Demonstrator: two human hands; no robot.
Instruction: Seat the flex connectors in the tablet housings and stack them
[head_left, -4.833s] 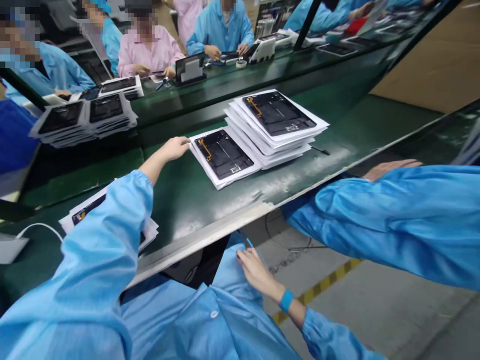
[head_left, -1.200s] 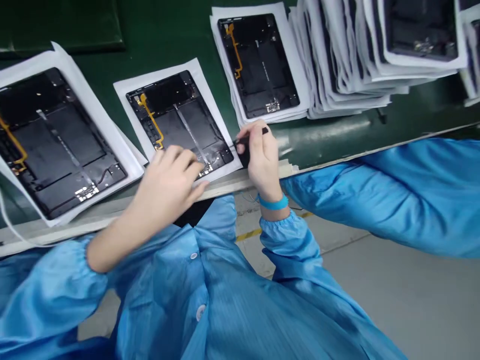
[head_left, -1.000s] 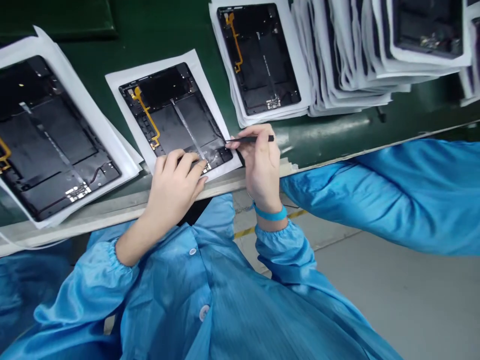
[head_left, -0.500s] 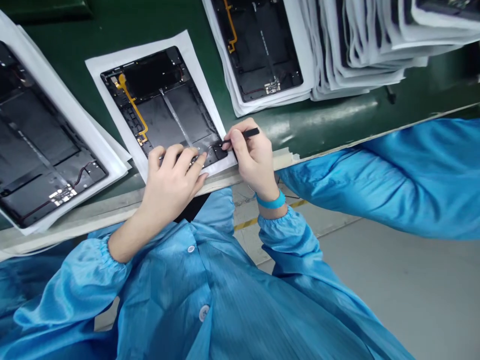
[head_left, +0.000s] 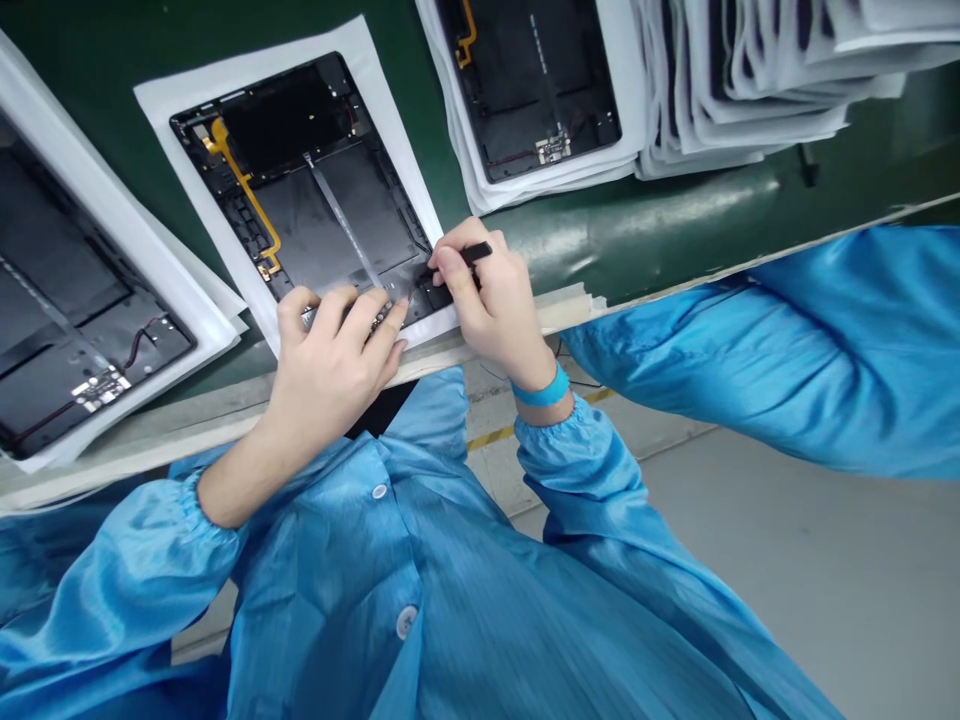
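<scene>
The black tool (head_left: 474, 253) pinched in my right hand (head_left: 495, 300) has moved in from the open tablet's (head_left: 337, 190) edge to its five o'clock corner, beside my left hand (head_left: 330, 350), whose spread, bent fingers rest over the six o'clock edge. The tablet lies on paper (head_left: 395, 150) at my eleven o'clock; work seems centred on that corner.

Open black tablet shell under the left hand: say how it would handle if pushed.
The tablet shell looks stiff, being straight-edged; lying flat, it would likely slide, not roll; its exposed orange ribbon cable may be fragile.
</scene>
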